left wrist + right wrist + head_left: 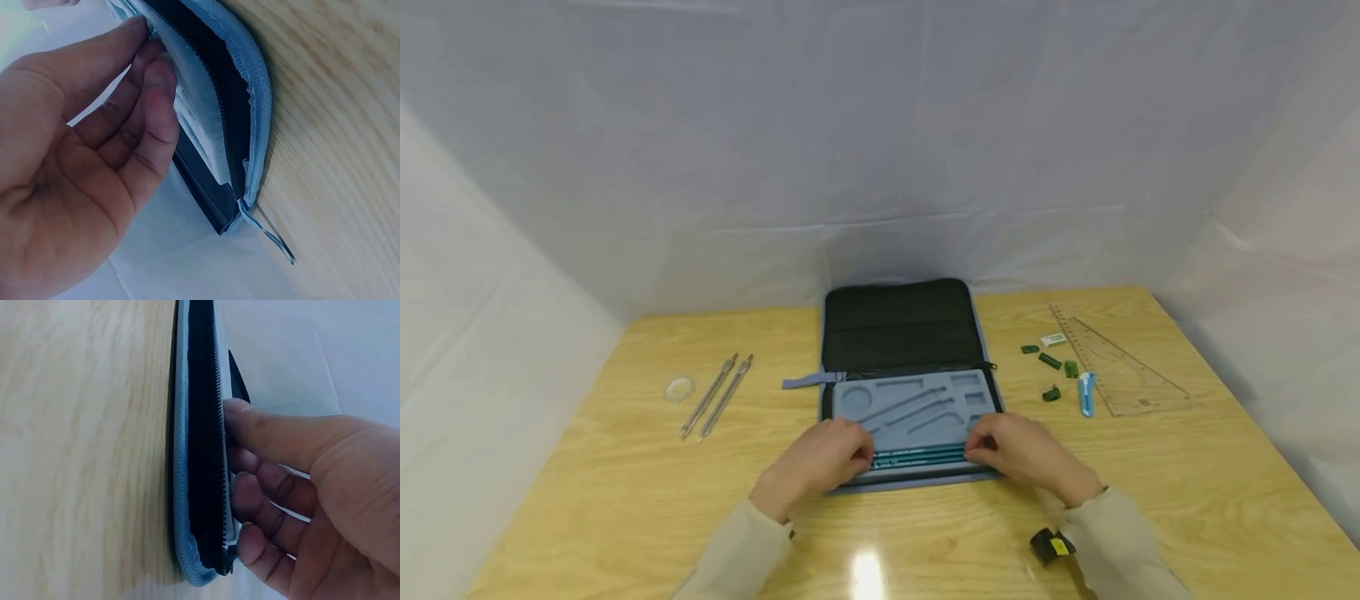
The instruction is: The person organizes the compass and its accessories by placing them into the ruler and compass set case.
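Note:
A zippered case [898, 329] lies unfolded on the table, its dark lid toward the back wall. Inside its near half sits a light blue moulded tray [880, 404] with shaped hollows. Several teal pencils [917, 457] lie side by side along the tray's front. The left hand [827, 458] pinches their left end, with thumb and forefinger meeting at the tray edge in the left wrist view. At the right end, the right hand [1018, 450] has bent fingers and thumb on the pencils; its fingertips [240, 406] partly hide the contact, and pencils are not discernible in the right wrist view.
Left of the case lie a tape roll [679, 388] and two metal compasses [718, 396]. To the right are small green pieces [1050, 361], a white eraser [1053, 339], a blue cutter [1086, 393] and a clear set square [1123, 371]. A fabric strap [805, 381] sticks out leftward.

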`<act>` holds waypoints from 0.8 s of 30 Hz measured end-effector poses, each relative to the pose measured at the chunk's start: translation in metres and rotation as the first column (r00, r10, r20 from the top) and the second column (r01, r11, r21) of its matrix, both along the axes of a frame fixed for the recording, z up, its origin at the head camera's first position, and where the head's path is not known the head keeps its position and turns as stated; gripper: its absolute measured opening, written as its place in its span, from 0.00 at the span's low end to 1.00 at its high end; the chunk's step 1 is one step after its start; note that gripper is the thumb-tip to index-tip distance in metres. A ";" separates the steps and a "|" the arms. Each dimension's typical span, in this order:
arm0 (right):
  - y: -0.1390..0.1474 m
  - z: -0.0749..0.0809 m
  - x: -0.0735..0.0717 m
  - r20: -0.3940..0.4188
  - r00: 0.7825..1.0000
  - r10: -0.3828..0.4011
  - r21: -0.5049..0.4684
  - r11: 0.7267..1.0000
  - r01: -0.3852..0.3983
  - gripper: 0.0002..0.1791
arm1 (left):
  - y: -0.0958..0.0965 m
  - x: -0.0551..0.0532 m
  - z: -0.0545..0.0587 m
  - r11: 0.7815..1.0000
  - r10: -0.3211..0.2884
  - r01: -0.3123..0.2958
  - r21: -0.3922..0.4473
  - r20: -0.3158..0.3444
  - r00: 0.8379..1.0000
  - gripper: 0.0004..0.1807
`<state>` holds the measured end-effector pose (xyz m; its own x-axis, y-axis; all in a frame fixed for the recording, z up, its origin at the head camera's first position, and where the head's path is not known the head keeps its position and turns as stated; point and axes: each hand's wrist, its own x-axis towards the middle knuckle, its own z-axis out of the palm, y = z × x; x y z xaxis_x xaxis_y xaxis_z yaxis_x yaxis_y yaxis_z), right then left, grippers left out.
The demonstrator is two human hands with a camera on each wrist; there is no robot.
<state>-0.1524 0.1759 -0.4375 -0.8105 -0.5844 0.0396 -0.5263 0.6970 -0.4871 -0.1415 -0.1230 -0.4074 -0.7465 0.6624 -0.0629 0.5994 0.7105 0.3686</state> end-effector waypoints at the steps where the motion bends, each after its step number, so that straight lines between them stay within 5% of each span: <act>1: -0.001 0.000 -0.001 0.016 1.000 -0.001 -0.001 1.000 0.001 0.03 | 0.000 0.000 0.000 1.000 0.000 0.000 0.003 0.010 1.000 0.18; 14: -0.004 0.001 -0.003 0.059 0.998 -0.010 -0.011 1.000 0.011 0.03 | -0.002 0.000 0.000 1.000 0.017 -0.017 -0.013 -0.017 1.000 0.19; 24: -0.004 -0.001 -0.003 -0.012 0.999 -0.032 -0.008 0.999 0.032 0.02 | -0.002 0.000 0.001 1.000 0.005 -0.005 0.001 -0.036 0.999 0.19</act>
